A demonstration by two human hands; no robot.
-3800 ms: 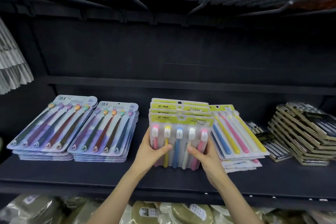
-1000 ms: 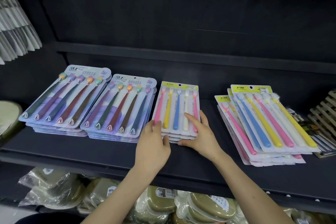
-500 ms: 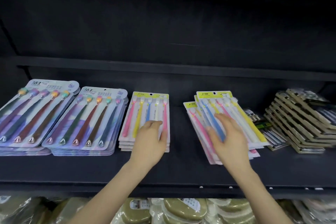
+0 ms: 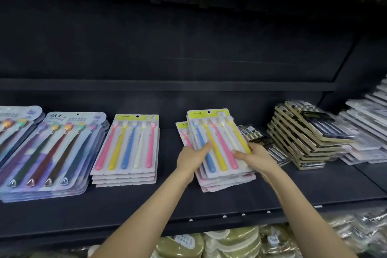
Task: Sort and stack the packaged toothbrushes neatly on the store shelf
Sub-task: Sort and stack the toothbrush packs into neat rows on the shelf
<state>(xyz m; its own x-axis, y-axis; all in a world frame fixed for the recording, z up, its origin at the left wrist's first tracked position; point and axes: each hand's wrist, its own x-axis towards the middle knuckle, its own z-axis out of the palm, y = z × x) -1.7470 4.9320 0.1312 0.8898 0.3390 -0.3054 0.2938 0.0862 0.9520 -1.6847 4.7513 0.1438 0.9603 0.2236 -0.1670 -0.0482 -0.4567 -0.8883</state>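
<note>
Shelving (image 4: 230,201) of dark metal is stretching across the view, carrying flat piles of goods. At the far left, two piles of large lilac toothbrush packs (image 4: 52,148) are lying side by side. At the far right, a leaning pile of gold-edged boxes (image 4: 303,142) is sitting. Left of centre, a squared-up pile of yellow-topped packs (image 4: 127,146) is lying, well apart from a crooked pile (image 4: 226,180) of the same packs right of centre. Both hands are grasping the upper part of that crooked pile. The left hand (image 4: 191,158) is holding the left edge, with its thumb lying over the front, and the right hand (image 4: 258,158) is pinching the lower right corner. These packs are probably light, thin and slick, with stiff card under bendy plastic, so they are likely sliding easily. Holding opposite long edges is looking the safest way to square them.
</note>
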